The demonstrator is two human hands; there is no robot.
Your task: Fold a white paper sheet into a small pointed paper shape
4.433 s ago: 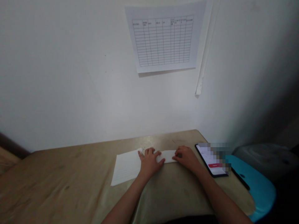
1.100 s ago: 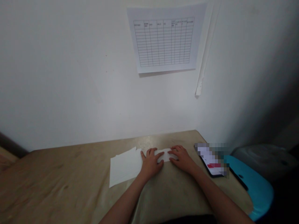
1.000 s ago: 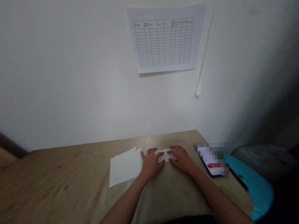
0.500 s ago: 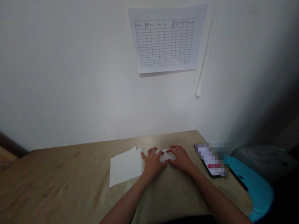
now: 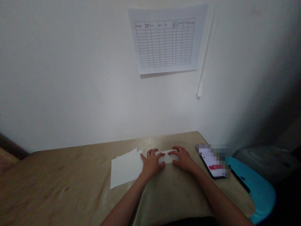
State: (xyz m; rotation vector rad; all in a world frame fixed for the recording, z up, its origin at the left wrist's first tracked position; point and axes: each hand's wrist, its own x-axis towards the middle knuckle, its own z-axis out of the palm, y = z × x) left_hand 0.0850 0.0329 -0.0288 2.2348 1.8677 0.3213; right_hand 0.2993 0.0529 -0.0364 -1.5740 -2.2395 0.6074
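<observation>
A small white piece of paper (image 5: 168,158) lies on the tabletop between my two hands. My left hand (image 5: 151,163) rests on its left part, fingers spread, with the index finger and thumb apart at the paper. On the other side, my right hand (image 5: 183,159) touches the right part, its fingers also apart and slightly bent. Both hands hide the ends of this paper. Beside my left hand lies a larger white sheet of paper (image 5: 125,169) with a torn upper edge; the outstretched left little finger reaches its right side.
The brown table (image 5: 77,175) stands against a white wall. A phone (image 5: 213,163) with a lit, partly blurred screen lies to the right. Past the table's right edge is a turquoise seat-like object (image 5: 261,185). A printed grid sheet (image 5: 168,40) hangs on the wall.
My hands have moved slightly apart along the small paper, the left one leftward and the right one rightward. More of the paper shows between them. The larger sheet has not moved.
</observation>
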